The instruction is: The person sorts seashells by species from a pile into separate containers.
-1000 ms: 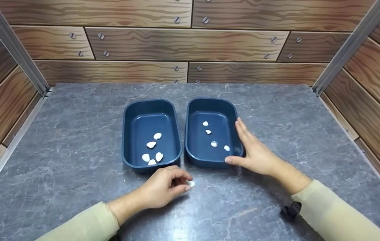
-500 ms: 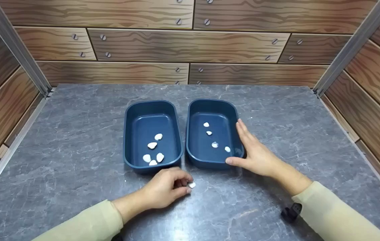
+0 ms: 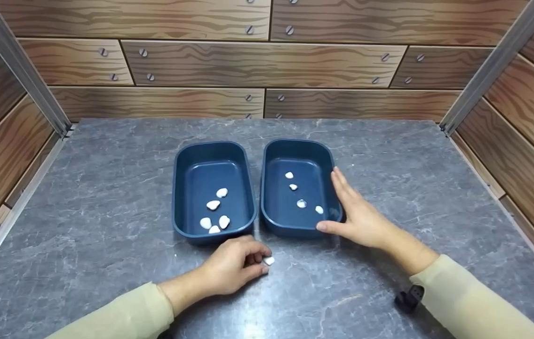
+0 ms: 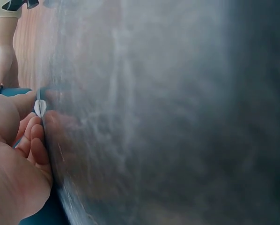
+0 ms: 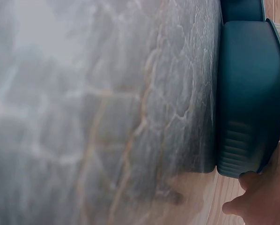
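My left hand [image 3: 236,266] is low over the table in front of the left bin, with its fingers curled. A small white seashell [image 3: 269,260] lies at its thumb and fingertips, on the table surface. In the left wrist view the same seashell [image 4: 38,108] sits between the thumb and the fingers. My right hand [image 3: 361,216] rests along the outer side of the right blue bin [image 3: 290,231]. Its fingers are straight against the side wall and its thumb is at the near corner. In the right wrist view, part of this hand [image 5: 266,199] shows beside the bin.
The left blue bin [image 3: 215,145] stands close beside the right one. Several white seashells [image 3: 213,205] lie in the left bin, and several more seashells [image 3: 301,203] are scattered in the right bin. Wood-patterned walls [image 3: 267,63] enclose the grey marbled table [image 3: 121,197] at back and sides.
The left thumb has shifted slightly toward the near edge, so more of the seashell shows between thumb and fingers. The right hand and both bins have stayed in place.
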### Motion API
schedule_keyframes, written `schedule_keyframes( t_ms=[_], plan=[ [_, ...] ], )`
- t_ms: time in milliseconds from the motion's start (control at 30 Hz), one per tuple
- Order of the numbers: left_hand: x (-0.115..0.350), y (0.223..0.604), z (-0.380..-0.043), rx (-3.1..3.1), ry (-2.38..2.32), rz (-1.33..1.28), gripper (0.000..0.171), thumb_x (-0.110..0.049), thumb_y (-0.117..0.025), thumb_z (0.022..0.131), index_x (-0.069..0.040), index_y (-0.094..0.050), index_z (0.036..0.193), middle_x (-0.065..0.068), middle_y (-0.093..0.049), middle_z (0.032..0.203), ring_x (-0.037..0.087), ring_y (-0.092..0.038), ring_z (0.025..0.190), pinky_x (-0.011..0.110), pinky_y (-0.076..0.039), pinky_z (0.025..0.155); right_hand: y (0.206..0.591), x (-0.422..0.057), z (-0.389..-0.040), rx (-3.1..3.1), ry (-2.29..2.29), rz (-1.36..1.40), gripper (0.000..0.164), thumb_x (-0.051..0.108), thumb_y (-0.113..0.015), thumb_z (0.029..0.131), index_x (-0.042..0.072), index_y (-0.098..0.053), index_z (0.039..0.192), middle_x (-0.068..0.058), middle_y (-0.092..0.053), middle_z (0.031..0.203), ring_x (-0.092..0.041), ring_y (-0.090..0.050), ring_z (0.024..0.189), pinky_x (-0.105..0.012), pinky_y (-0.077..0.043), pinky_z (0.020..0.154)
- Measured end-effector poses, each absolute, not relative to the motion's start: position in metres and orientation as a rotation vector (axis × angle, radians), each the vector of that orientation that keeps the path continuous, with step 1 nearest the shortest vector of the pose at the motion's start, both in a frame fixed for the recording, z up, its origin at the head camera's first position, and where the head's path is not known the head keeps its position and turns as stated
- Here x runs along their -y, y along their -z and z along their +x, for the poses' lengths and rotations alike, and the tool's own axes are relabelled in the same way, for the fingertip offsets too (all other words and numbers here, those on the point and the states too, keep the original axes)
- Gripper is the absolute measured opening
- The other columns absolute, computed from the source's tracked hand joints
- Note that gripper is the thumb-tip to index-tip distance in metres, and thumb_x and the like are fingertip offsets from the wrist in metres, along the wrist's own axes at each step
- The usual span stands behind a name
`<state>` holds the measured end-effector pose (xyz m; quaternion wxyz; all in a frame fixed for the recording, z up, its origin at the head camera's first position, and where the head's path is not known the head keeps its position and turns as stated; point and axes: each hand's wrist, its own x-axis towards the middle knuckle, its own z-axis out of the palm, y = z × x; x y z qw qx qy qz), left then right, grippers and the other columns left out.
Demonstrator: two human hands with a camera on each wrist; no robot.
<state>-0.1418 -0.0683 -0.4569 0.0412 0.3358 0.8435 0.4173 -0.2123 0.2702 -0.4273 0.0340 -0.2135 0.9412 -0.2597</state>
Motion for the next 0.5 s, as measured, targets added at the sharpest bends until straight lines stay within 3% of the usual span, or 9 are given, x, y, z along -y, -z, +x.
schedule_keyframes(
  t_ms=[300,500],
  plan=[
    [0.0681,0.4585,-0.1409,-2.638,-1.194,1.062,0.018,-0.011,-0.083,0.092,-0.010,-0.077,0.109,-0.002,-0.064,0.093,0.007,-0.060,0.085,0.025,-0.054,0.078,0.4276,-0.2703,-0.2119,-2.903,0.792,-0.668,0.123,0.061,-0.078,0.090,0.011,0.000,0.172,-0.008,0.007,0.178,-0.046,-0.012,0.159,-0.071,-0.020,0.122],
    [0.0677,0.4585,-0.1409,-2.617,-1.217,1.058,0.012,-0.009,-0.083,0.092,-0.011,-0.076,0.102,-0.001,-0.065,0.093,0.008,-0.061,0.086,0.025,-0.054,0.079,0.4270,-0.2697,-0.2113,-2.899,0.807,-0.673,0.122,0.057,-0.080,0.091,0.008,-0.002,0.171,-0.009,0.005,0.178,-0.044,-0.011,0.160,-0.071,-0.015,0.123]
  ],
)
